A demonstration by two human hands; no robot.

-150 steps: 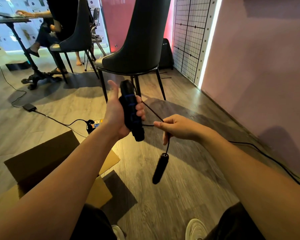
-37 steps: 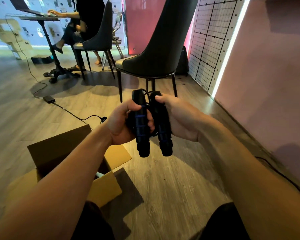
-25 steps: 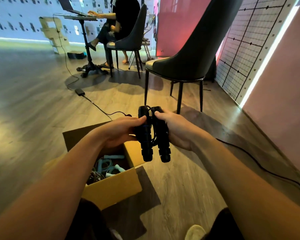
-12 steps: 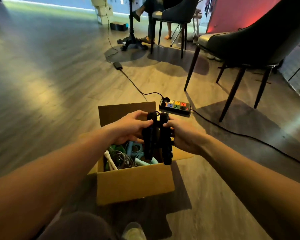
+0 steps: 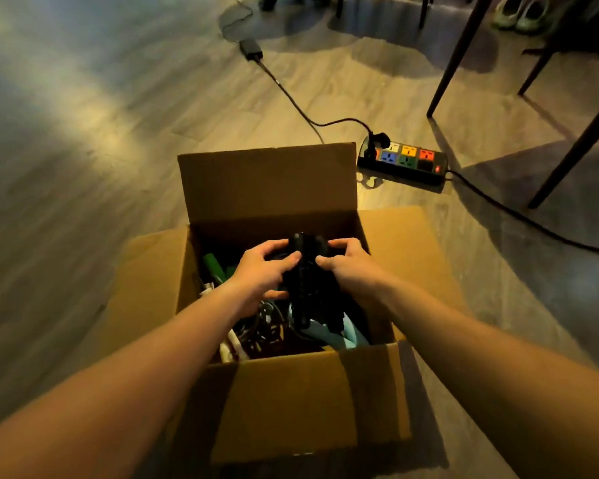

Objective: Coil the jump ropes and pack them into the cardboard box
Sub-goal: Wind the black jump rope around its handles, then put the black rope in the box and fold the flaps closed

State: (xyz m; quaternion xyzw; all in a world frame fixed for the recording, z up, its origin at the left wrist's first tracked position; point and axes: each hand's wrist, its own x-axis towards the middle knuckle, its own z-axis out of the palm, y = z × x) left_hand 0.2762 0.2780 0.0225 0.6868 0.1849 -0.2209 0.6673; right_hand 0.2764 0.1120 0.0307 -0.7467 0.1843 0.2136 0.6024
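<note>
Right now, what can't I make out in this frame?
Head view only.
1. jump rope: cord dark, covered by left hand and right hand; coiling unclear.
2. cardboard box: floor buried under its contents.
3. chair: cut off by the top edge, legs only.

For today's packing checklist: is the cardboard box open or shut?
Open: the cardboard box has spread flaps; the left hand and right hand hold the jump rope inside.

A single wide-angle camera on the person's head looks forward and steeply down, close above the open brown cardboard box (image 5: 284, 402); grey wood-plank floor (image 5: 83, 167) spreads beyond the box.
</note>
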